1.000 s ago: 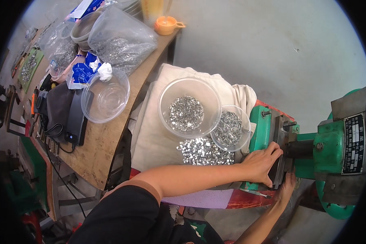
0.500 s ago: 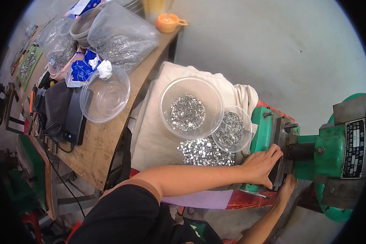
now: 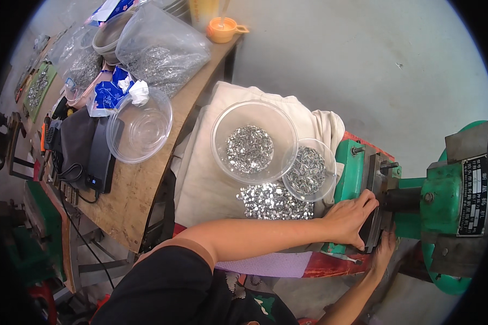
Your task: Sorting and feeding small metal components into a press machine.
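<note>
1. Left hand (image 3: 346,220): fingers spread against the dark metal block (image 3: 369,181); grip unclear.
2. Right hand (image 3: 384,251): beside the block's near end, fingers partly hidden; cannot tell their grip.
3. Green machine (image 3: 348,174) carries the block, beyond the cloth's (image 3: 200,181) right edge.

Left forearm (image 3: 265,237) extended nearly level toward the right; left hand (image 3: 346,220) with its back uppermost, fingers (image 3: 367,201) bent, thumb (image 3: 357,240) spread apart from them. Right forearm (image 3: 358,293) rising obliquely from the lower edge; right hand (image 3: 383,252) lower, near the left, partly hidden, its closure indeterminable.
</note>
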Demonstrator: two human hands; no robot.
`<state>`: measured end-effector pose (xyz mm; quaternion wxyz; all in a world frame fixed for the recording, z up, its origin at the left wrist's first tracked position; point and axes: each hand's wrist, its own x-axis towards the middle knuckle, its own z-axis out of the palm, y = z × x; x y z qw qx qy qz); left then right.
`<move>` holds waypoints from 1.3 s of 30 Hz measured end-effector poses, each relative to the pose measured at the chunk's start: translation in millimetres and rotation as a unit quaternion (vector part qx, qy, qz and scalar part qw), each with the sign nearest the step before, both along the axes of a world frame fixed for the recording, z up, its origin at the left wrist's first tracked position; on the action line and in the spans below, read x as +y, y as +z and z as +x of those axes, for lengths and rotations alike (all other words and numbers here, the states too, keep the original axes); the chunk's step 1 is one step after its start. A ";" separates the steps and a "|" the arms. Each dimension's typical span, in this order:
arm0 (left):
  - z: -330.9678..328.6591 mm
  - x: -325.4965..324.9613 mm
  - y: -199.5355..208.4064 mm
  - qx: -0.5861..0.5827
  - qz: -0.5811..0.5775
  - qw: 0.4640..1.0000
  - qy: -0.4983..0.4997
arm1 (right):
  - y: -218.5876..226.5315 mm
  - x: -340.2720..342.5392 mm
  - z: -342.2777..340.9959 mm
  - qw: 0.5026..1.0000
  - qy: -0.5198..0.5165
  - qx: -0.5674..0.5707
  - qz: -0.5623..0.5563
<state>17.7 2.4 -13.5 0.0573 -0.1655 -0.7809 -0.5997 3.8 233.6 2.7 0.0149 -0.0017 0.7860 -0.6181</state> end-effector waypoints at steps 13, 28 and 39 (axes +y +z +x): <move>-4.3 -5.2 0.6 -0.012 -0.010 1.000 -0.021 | 7.9 -41.7 72.3 0.808 0.000 0.296 0.509; 58.2 -20.3 11.7 -0.136 0.108 0.971 -0.165 | -11.0 -27.9 168.0 0.894 -0.173 0.254 0.327; 87.0 -95.4 24.5 -0.194 0.174 0.959 -0.113 | -15.0 -107.7 154.3 0.941 0.016 0.295 0.164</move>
